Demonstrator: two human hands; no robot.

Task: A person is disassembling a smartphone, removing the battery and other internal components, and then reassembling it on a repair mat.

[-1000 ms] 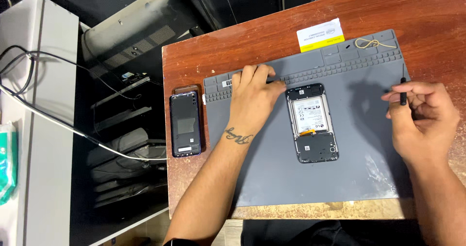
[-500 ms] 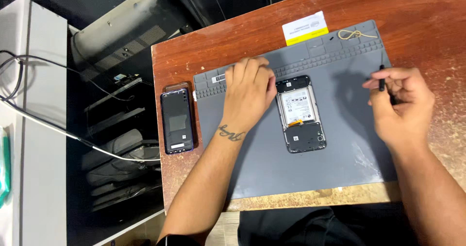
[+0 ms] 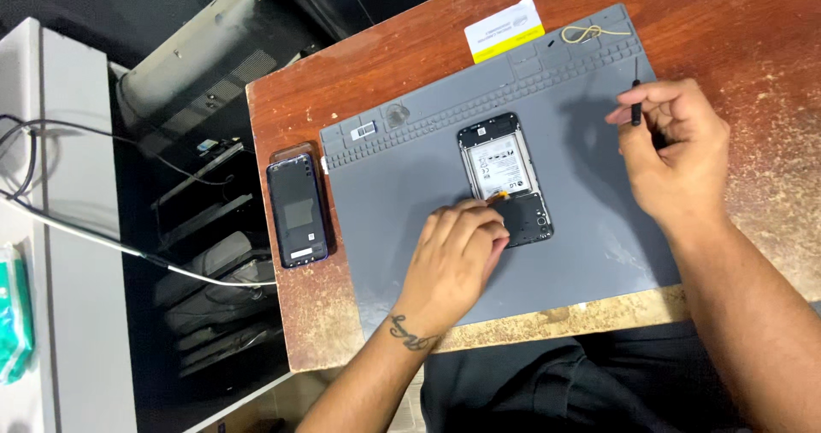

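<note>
An opened phone [image 3: 502, 175] lies face down on a grey repair mat [image 3: 410, 194], its white battery showing and a dark lower board section exposed. My left hand [image 3: 457, 258] rests on the mat at the phone's lower left corner, fingertips touching it beside a small orange flex. My right hand [image 3: 676, 155] hovers to the right of the phone and grips a thin black screwdriver [image 3: 635, 91] pointing upward.
The phone's dark back cover [image 3: 297, 211] lies on the wooden table [image 3: 359, 65] left of the mat. A yellow and white card [image 3: 505, 29] and a rubber band [image 3: 585, 33] sit at the mat's far edge. Shelving and cables drop off left.
My left hand slid from the mat's upper left strip down to the phone's lower left corner. My right hand with the screwdriver stayed on the right. The camera view shifted.
</note>
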